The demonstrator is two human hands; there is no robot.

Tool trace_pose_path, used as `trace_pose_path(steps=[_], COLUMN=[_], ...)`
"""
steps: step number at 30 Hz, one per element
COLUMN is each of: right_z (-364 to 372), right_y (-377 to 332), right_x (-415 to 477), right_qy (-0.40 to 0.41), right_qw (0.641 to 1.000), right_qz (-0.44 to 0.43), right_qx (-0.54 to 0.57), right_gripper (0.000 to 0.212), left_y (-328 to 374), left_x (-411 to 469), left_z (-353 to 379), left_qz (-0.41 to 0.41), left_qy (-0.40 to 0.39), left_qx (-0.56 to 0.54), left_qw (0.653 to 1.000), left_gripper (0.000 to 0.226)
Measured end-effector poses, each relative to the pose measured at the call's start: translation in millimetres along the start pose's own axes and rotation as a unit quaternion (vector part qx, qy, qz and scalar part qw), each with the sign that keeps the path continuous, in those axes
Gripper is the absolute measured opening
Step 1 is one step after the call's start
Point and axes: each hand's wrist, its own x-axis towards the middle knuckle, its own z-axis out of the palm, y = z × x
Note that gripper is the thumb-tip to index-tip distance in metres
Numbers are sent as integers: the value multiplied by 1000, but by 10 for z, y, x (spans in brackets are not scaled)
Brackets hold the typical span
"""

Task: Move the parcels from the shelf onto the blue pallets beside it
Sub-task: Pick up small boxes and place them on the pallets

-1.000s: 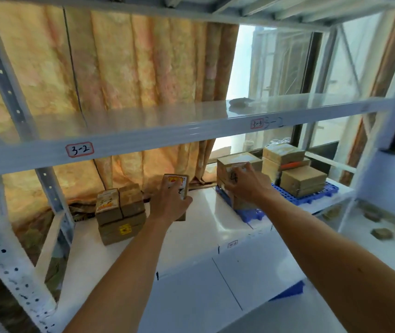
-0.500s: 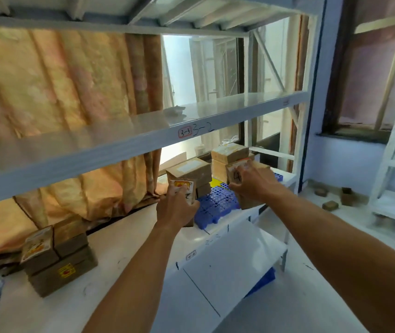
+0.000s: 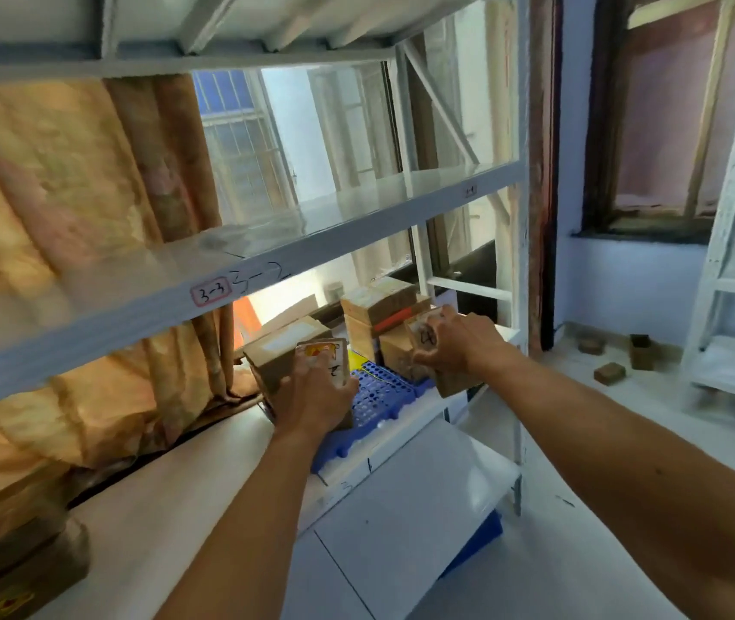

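Observation:
My left hand (image 3: 312, 398) grips a brown parcel (image 3: 329, 356) with an orange label, held upright over the near edge of the blue pallet (image 3: 379, 398) on the white shelf (image 3: 168, 494). Over the pallet's right end, my right hand (image 3: 455, 344) grips a second brown parcel (image 3: 426, 340) with a handwritten mark. Behind them, several brown parcels (image 3: 379, 302) stand stacked on the pallet, and one more (image 3: 280, 351) sits just left of my left hand. A remaining stack of parcels (image 3: 16, 557) is on the shelf at the far left.
The upper shelf board (image 3: 222, 279), labelled 3-3, hangs low over the working level. A white upright post (image 3: 515, 261) bounds the shelf on the right. Another blue pallet (image 3: 477, 543) lies under the lower board. Small blocks (image 3: 609, 373) lie on the floor beside a second rack (image 3: 732, 306).
Both hands have carried their parcels rightward from the shelf to over the blue pallet. My view has swung right, leaving the remaining stack at the far left.

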Motion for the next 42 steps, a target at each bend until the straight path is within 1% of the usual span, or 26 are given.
trace_pose_path(steps=[3, 6, 10, 15, 19, 24, 29, 34, 39, 42], right_z=[116, 286, 496, 706, 850, 845, 854, 969, 1284, 1480], right_y=[255, 458, 543, 419, 320, 229, 141, 16, -137, -152], right_x=[79, 126, 204, 256, 391, 623, 847, 1085, 1307, 1492], right_qy=[-17, -37, -80, -93, -104, -102, -94, -84, -99, -100], right_qw=[1000, 999, 996, 993, 989, 992, 991, 992, 983, 979], right_qz=[-3, -9, -31, -75, -100, -79, -91, -93, -154, -176], right_qx=[5, 2, -6, -18, -27, -5, -7, -2, 5, 10], right_gripper=[64, 68, 71, 73, 72, 71, 69, 67, 67, 66], left_y=[137, 172, 113, -101, -313, -452, -588, -689, -826, -920], left_x=[67, 63, 58, 56, 111, 220, 455, 719, 795, 850], left_z=[187, 376, 528, 726, 906, 1074, 1261, 1402, 1628, 1728], left_qz=[-10, -25, -55, -85, -110, -128, -142, -135, -163, -177], left_qy=[3, -7, -16, -26, -19, -28, -21, -6, -16, -4], left_qx=[-1, 8, 18, 31, 17, -12, -31, -39, -31, -21], left_qw=[1000, 1000, 998, 996, 994, 991, 989, 990, 986, 984], left_gripper=[66, 68, 71, 71, 73, 72, 72, 73, 70, 71])
